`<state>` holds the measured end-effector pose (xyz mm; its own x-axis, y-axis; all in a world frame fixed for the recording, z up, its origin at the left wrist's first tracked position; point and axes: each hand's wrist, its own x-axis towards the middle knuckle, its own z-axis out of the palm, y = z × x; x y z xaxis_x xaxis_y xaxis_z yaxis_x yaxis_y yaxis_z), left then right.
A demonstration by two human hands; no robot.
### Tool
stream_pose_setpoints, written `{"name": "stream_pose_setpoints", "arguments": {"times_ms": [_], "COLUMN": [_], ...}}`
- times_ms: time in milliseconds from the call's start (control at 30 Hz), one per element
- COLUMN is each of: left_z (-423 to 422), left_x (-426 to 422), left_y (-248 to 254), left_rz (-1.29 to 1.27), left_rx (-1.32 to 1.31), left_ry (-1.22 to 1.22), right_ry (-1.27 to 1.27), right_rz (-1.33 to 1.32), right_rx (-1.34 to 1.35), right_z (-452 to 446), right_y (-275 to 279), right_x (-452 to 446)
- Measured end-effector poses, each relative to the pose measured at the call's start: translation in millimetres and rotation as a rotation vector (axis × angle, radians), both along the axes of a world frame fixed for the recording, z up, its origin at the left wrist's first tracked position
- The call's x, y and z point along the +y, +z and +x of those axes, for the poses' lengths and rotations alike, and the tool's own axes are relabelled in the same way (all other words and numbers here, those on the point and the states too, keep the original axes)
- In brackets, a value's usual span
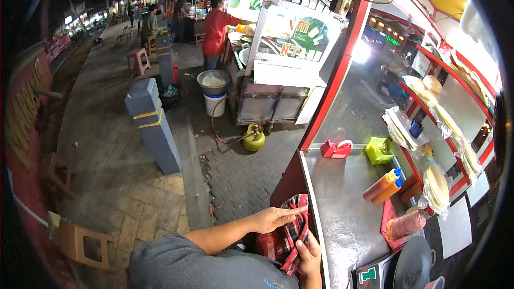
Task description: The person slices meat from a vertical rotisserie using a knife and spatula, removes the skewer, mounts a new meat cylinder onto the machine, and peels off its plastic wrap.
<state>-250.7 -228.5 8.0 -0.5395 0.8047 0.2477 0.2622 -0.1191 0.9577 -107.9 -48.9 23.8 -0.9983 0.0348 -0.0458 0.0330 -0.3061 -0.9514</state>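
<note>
A red, black and white plaid cloth is bunched between my two hands, in front of my body and beside the metal counter's edge. My left hand reaches in from the left and grips the cloth's upper part, its fingers pointing right across it. Lower down, my right hand holds the cloth's right side, with the thumb on top of it. Beneath the cloth a shiny red item partly shows; its kind is hidden.
On the steel counter stand a tape dispenser, a green container, sauce bottles, a pink roll and a dark pan. A grey post, a gas cylinder and a person in red are farther off.
</note>
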Motion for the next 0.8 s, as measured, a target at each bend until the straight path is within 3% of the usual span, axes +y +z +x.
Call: {"name": "stream_pose_setpoints", "arguments": {"times_ms": [100, 133, 167, 233, 300, 333, 367, 433, 467, 567, 633, 700, 733, 800], "left_z": [-6.9, -1.2, 11.2, 1.6, -7.9, 6.9, 8.3, -2.1, -19.1, -37.2, -41.3, -39.0, -43.9, -34.6], "left_x": [13.8, 19.3, 20.1, 18.6, 0.8, -5.9, -2.7, -6.0, -11.6, -11.2, -10.2, -9.5, 0.4, 10.2], "left_y": [-30.9, -22.1, -12.7, -32.4, -75.5, -38.8, -42.0, -30.7, -44.3, -22.4, 9.6, 44.9, 46.6, 56.1], "left_rz": [0.221, 0.260, 0.311, 0.458, 0.681, 0.572, 0.588, 0.395, 0.391, 0.383, 0.295, 0.195, 0.267, 0.258], "left_rx": [-0.030, -0.043, -0.696, -1.190, -1.351, -1.379, -1.404, -1.129, -1.128, -0.674, -0.374, -0.063, 0.298, 0.360], "left_ry": [0.139, 0.341, 0.350, 0.160, -0.595, -0.375, -0.189, 0.076, 0.050, 0.290, 0.365, 0.393, 0.443, 0.320], "right_ry": [-0.030, -0.028, -0.029, -0.054, -0.010, 0.017, 0.022, 0.032, -0.045, -0.341, -0.606, -0.560, -0.436, -0.334], "right_rz": [-0.029, -0.053, -0.079, 0.024, -0.009, -0.074, -0.115, -0.200, -0.167, 0.079, -0.199, -0.456, -0.547, -0.701], "right_rx": [0.008, 0.024, 0.042, 0.113, 0.054, 0.025, -0.012, -0.087, -0.073, -0.227, -0.275, -0.219, -0.202, -0.165], "right_z": [-2.3, -3.0, -3.4, -4.1, -4.5, -7.6, -9.8, -14.3, -15.8, -27.9, -31.7, -31.9, -35.4, -41.9], "right_y": [-0.7, -0.8, -0.5, 2.0, 3.1, 1.7, 1.8, 3.2, 4.2, -32.1, -58.1, -59.2, -53.4, -30.3], "right_x": [-3.2, -4.6, -6.4, -9.2, -9.6, -11.8, -10.8, -10.1, -12.8, -1.3, 0.8, 0.1, -4.0, -22.5]}}
